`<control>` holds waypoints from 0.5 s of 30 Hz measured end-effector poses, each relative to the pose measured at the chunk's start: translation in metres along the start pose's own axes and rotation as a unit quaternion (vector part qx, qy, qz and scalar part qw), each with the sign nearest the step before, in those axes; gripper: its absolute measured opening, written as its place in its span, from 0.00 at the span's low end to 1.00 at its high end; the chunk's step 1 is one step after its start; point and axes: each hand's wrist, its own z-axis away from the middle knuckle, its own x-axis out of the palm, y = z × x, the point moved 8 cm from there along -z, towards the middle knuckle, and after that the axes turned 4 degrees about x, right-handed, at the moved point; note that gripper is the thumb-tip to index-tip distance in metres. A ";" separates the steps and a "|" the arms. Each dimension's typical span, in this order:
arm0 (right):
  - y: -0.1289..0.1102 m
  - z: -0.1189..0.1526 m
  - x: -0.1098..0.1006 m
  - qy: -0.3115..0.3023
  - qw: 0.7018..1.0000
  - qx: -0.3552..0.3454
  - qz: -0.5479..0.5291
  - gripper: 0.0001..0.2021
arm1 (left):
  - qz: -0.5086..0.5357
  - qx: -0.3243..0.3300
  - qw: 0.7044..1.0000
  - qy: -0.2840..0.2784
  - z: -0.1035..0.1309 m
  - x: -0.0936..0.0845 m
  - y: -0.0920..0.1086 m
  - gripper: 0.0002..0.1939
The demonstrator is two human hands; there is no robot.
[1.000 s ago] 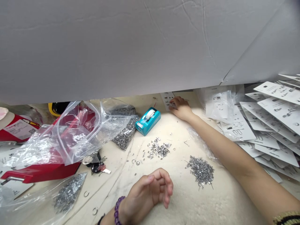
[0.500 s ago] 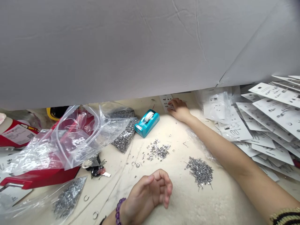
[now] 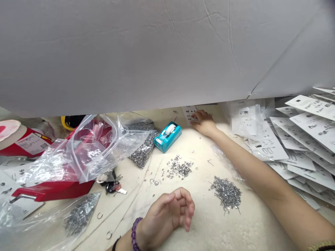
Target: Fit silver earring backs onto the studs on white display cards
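My left hand (image 3: 170, 218), with a purple bead bracelet at the wrist, rests palm up at the bottom centre, fingers loosely curled and apart, nothing in it. My right hand (image 3: 202, 122) reaches to the back and lies on the edge of a white printed card (image 3: 188, 115); its fingertips touch the card. Left of that card sits a teal tape dispenser (image 3: 168, 136). Between the hands lies a scattered pile of small silver pieces (image 3: 180, 168). A denser heap of metal parts (image 3: 227, 193) is to the right of my left hand.
Overlapping printed cards (image 3: 309, 153) fill the right side. At left are clear plastic bags (image 3: 91, 157) over a red bin (image 3: 57, 191), a bag of metal pieces (image 3: 82, 214) and keys (image 3: 113, 186). A large grey panel (image 3: 131, 55) hangs across the top.
The view has shifted slightly, so most things appear a little further right. Both hands keep nearly the same pose and place on the table.
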 end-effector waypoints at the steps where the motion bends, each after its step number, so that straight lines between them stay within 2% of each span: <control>1: 0.000 0.000 0.000 -0.002 1.000 0.002 0.000 0.11 | -0.002 -0.001 1.000 0.000 0.000 0.000 0.000 0.18; 15: 0.000 0.000 -0.002 0.003 1.000 0.005 -0.014 0.09 | -0.014 0.007 1.000 -0.003 0.000 0.002 0.000 0.17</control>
